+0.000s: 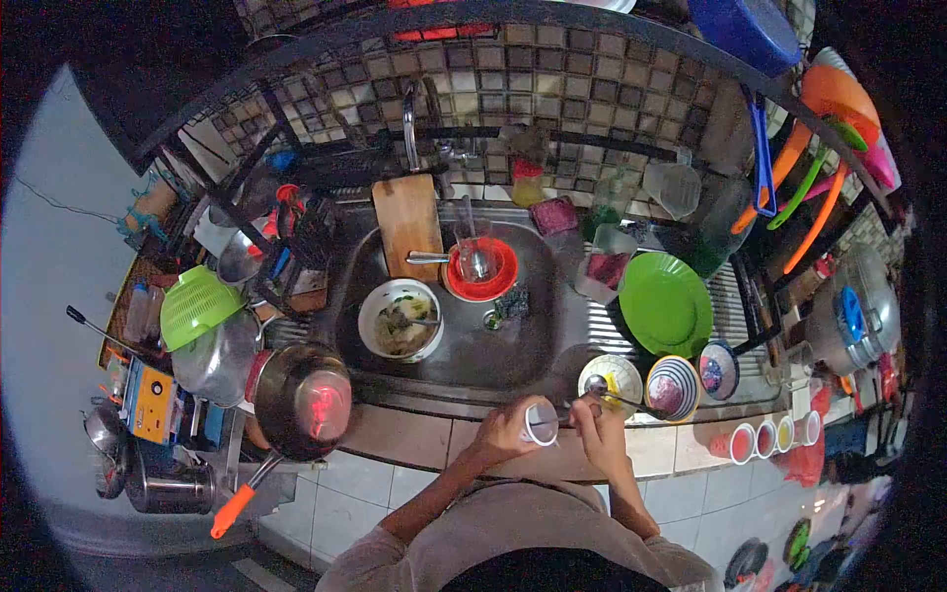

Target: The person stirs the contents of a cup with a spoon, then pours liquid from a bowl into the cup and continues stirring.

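Note:
My left hand grips a small white cup, held over the tiled counter edge in front of the sink. My right hand holds a metal spoon right beside the cup, its bowl lying over a small patterned bowl. A striped bowl and a blue-rimmed bowl stand just to the right. In the sink sit a white bowl with food scraps and a red bowl with a glass in it.
A wooden cutting board leans under the tap. A green plate rests on the drainboard. Left of the sink are a pan, a steel bowl and a green colander. Small cups line the right counter.

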Motion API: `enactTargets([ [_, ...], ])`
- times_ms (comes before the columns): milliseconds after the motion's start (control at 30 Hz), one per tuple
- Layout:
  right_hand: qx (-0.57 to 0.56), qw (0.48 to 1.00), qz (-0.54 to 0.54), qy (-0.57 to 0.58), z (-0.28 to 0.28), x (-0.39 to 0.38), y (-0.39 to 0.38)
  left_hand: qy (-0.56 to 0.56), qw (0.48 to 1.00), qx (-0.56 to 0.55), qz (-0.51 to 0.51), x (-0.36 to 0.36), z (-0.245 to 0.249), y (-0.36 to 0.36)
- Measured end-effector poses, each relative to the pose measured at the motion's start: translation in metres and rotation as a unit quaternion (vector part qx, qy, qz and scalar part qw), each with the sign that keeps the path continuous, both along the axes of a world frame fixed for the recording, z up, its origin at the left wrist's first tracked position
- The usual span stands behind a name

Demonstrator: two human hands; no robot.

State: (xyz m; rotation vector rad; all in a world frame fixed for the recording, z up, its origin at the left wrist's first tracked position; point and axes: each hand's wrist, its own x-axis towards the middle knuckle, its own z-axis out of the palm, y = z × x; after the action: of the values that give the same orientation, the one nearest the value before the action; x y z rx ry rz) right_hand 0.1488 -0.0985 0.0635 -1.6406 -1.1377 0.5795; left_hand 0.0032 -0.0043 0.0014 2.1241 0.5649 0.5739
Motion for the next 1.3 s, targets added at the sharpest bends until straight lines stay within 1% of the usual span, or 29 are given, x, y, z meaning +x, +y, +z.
enactTargets([
  [67, -0.030, 0.998, 0.012, 0.057, 0.000, 0.000, -0.001, 0.030, 0.999, 0.008, 0.006, -0.001, 0.000, -0.001],
  [200, 0.010, 0.998, -0.003, 0.060, 0.000, -0.001, 0.001, 0.009, 1.000, 0.004, 0.016, -0.001, 0.002, -0.002],
  [267, -0.010, 1.000, 0.029, -0.005, -0.004, 0.002, 0.000, -0.006, 1.000, 0.026, -0.003, -0.001, 0.000, 0.000],
  [400, -0.015, 0.999, -0.001, 0.037, 0.001, 0.001, 0.001, 0.023, 0.999, 0.032, 0.013, -0.002, -0.003, -0.001],
  [467, -0.011, 0.999, 0.016, -0.042, -0.004, 0.002, 0.000, 0.017, 1.000, 0.021, 0.007, -0.001, -0.002, -0.001],
  [500, -0.011, 0.999, 0.016, -0.042, -0.004, 0.002, 0.000, 0.017, 1.000, 0.022, 0.008, -0.001, -0.004, 0.000],
  [567, -0.004, 1.000, 0.009, 0.029, -0.004, 0.002, 0.000, -0.010, 0.999, 0.035, -0.003, -0.001, -0.008, 0.000],
  [600, -0.004, 1.000, 0.009, 0.029, -0.003, 0.001, -0.001, -0.010, 0.999, 0.035, -0.004, -0.001, -0.007, 0.000],
  [667, 0.019, 0.999, 0.015, -0.047, 0.001, 0.001, 0.000, 0.010, 1.000, 0.020, 0.000, -0.003, -0.005, 0.000],
  [700, 0.019, 0.999, 0.015, -0.047, -0.001, 0.001, -0.001, 0.010, 1.000, 0.020, 0.000, -0.003, -0.006, 0.000],
  [767, -0.017, 0.998, 0.011, 0.064, -0.005, 0.001, -0.004, 0.011, 1.000, 0.020, 0.004, -0.002, -0.008, 0.000],
  [800, -0.017, 0.998, 0.012, 0.064, -0.004, 0.000, -0.003, 0.011, 1.000, 0.020, 0.004, -0.002, -0.009, 0.000],
  [867, 0.007, 1.000, -0.011, 0.017, 0.000, -0.002, -0.001, -0.018, 0.999, 0.051, 0.005, -0.002, -0.009, 0.000],
  [1000, 0.026, 0.999, 0.008, 0.035, -0.006, 0.001, 0.001, 0.024, 0.999, 0.040, 0.004, -0.003, -0.008, 0.000],
  [1067, 0.034, 0.998, 0.005, -0.047, -0.008, 0.000, 0.001, 0.011, 0.998, 0.057, 0.011, -0.003, -0.006, 0.000],
  [1100, 0.034, 0.998, 0.005, -0.048, -0.007, 0.000, 0.001, 0.011, 0.998, 0.056, 0.010, -0.003, -0.007, -0.001],
  [1167, 0.013, 0.999, 0.013, 0.050, -0.007, -0.001, 0.001, 0.012, 0.999, 0.049, 0.010, -0.002, -0.011, 0.000],
  [1300, 0.010, 0.999, -0.008, 0.037, -0.010, 0.001, 0.000, 0.000, 0.999, 0.043, 0.008, -0.003, -0.006, 0.000],
])
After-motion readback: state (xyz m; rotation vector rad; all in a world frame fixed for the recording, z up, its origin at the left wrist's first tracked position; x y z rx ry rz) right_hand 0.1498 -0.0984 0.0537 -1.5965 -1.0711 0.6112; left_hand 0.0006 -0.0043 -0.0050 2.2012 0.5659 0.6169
